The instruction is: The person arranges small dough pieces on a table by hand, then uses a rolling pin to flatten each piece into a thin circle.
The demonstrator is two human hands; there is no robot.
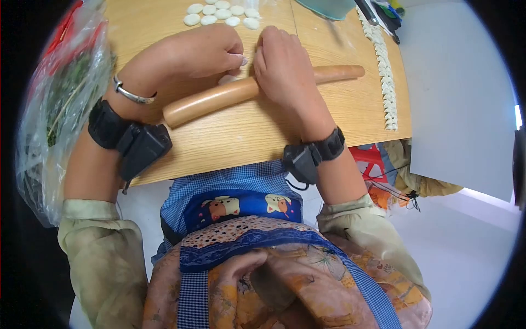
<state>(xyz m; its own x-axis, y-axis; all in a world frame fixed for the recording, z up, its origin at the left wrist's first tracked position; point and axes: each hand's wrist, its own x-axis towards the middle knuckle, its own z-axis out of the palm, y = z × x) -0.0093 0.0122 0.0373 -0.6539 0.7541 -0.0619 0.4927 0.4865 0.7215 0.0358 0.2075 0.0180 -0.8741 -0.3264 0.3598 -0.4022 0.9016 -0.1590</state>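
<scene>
A long wooden rolling pin [213, 101] lies slanted across the wooden table [350, 118]. My right hand [285, 68] presses palm-down on the pin's middle. My left hand [200, 52] rests just left of it, fingertips pinching a small white dough piece [227, 79] that peeks out at the pin's far side. Both wrists wear black strapped devices, and the left one also a silver bangle. Several small round dough pieces [222, 13] sit in a cluster at the table's far edge.
A row of folded dumplings [384, 71] runs along the table's right side. A teal bowl [326, 8] and dark utensils [383, 13] stand at the far right. A plastic bag of greens [60, 104] hangs at the left. A white floor lies to the right.
</scene>
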